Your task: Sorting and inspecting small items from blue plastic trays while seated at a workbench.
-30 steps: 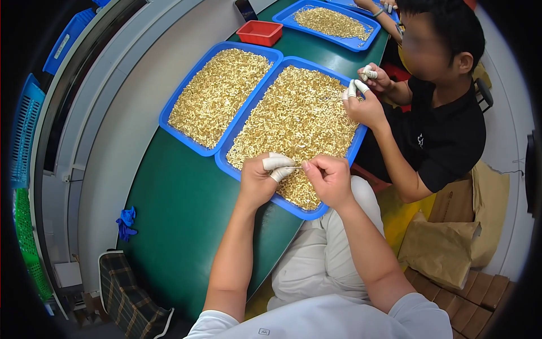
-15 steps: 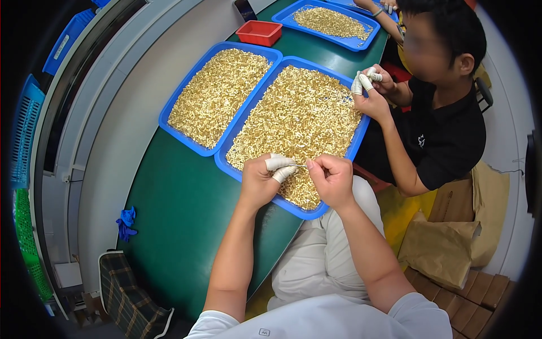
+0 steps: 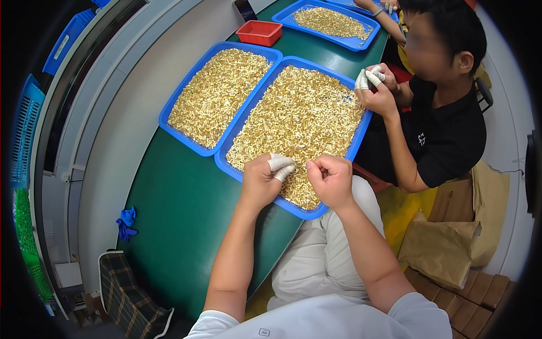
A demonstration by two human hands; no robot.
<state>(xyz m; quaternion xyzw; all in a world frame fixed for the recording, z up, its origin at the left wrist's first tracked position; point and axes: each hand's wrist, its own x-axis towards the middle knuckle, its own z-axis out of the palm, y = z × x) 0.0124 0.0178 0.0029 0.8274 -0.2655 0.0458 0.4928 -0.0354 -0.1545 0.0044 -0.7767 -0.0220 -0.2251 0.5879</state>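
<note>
Over the near edge of a blue tray (image 3: 309, 214) full of small gold-coloured metal pieces (image 3: 293, 116), my two hands meet almost fingertip to fingertip. White finger cots cover the thumb and forefinger of my left hand (image 3: 261, 179), which are pinched together; whatever lies between them is too small to make out. My right hand (image 3: 334, 182), bare, is closed with thumb against forefinger. A thin metal rod (image 3: 301, 166) sticks out from its pinch toward the left fingertips.
A second blue tray (image 3: 183, 144) of gold pieces adjoins on the left. Farther back are a red box (image 3: 259, 33) and another blue tray (image 3: 354, 45). A co-worker (image 3: 446, 121) in black sits at the right, hands over the tray's edge. Blue gloves (image 3: 126, 224) lie on the green table (image 3: 175, 209).
My left fingertips have shifted slightly, and less of the thin rod shows between my hands. The co-worker's hands have moved a little to the right.
</note>
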